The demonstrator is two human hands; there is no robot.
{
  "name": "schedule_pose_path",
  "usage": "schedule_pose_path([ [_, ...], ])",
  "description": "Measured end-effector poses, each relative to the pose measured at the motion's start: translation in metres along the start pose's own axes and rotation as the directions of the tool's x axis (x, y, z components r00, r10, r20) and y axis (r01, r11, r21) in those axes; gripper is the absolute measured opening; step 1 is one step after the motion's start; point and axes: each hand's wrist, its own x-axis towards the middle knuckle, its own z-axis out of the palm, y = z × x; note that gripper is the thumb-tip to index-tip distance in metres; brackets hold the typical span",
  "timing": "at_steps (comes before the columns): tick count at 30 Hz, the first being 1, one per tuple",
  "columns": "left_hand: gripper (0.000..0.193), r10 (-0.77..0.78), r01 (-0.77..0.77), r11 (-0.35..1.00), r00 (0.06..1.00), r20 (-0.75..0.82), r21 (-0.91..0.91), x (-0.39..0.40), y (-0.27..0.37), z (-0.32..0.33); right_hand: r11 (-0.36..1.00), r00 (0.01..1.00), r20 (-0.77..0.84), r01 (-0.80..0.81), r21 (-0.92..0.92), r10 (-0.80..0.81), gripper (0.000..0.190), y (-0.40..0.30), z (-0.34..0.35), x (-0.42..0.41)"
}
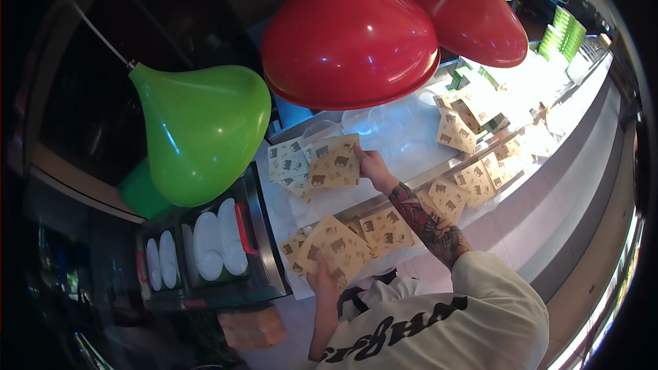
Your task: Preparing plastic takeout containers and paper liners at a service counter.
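Observation:
My left hand [324, 280] grips the lower corner of a tan paper bag [336, 246] printed with brown bear heads. Pinched at its right edge in my right hand [373, 167] is another tan bear-print paper bag [334, 162]. That bag overlaps white bear-print paper bags [288, 160] lying on the counter [339, 195]. Further tan paper bags [385, 228] stand in the metal-edged row along the counter's near side, partly behind the bag in my left hand. Whether either held bag contains anything cannot be seen.
Red lamp shades [349, 36] and a green lamp shade [205, 128] hang over the counter. Clear round lids [380, 121] lie behind my right hand. Stacked green cups [563, 36] stand far right. At left, a dark case [262, 246] holds white oval objects [208, 241].

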Motion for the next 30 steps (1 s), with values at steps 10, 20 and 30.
schedule_pose_path([
  [10, 0.043, -0.084, 0.083, 0.99, 0.996, 0.009, 0.114, -0.01, -0.007, 0.001, 0.687, 0.758, 0.64, 0.532, -0.496, -0.125, 0.028, 0.02, -0.007, -0.112],
  [20, 0.039, -0.158, 0.153, 0.986, 0.983, 0.089, 0.064, 0.006, -0.008, 0.024, 0.951, 0.995, -0.064, 0.051, -0.305, -0.074, 0.039, 0.009, -0.051, -0.051],
  [30, 0.04, -0.064, 0.062, 0.984, 0.998, 0.006, 0.165, -0.02, -0.045, 0.076, 0.797, 0.848, 0.531, 0.31, -0.519, 0.015, 0.028, 0.017, -0.094, -0.118],
])
